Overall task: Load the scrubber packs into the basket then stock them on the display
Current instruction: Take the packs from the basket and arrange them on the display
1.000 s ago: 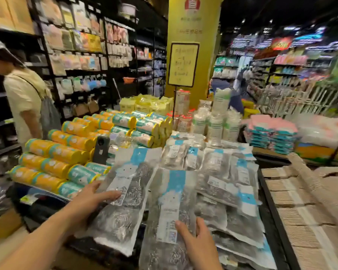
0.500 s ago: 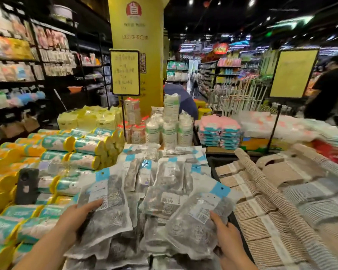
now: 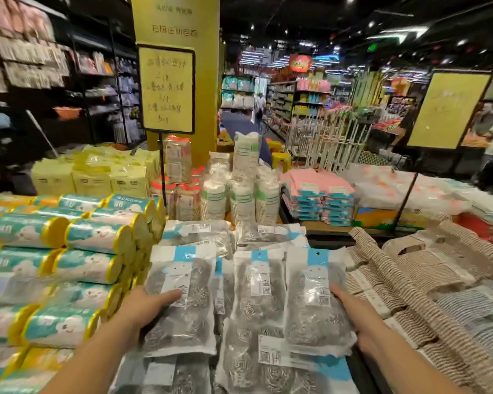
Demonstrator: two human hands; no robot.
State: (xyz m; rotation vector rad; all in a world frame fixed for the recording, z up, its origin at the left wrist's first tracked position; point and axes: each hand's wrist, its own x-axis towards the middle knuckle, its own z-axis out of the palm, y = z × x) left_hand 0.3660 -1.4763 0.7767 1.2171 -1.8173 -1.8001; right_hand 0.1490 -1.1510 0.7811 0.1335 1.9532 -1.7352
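Lower centre: L hand point(image 3: 151, 305) pinches L pack point(image 3: 182, 302) by its edge, R hand point(image 3: 353, 317) apparently grips R pack point(image 3: 313, 302), fingers hidden beneath; slick bags on the loose pile point(image 3: 268, 368) may slip sideways onto the rolls point(image 3: 97, 237).

Your scrubber packs point(image 3: 188, 322) show grey wire through clear film under sky-blue tops and white labels, the rolls point(image 3: 97, 237) are teal and white with yellow ends, the folded cloths point(image 3: 316, 180) pink with blue bands, the mats point(image 3: 410, 268) beige-and-brown striped, the sign point(image 3: 167, 89) yellow, black-framed.
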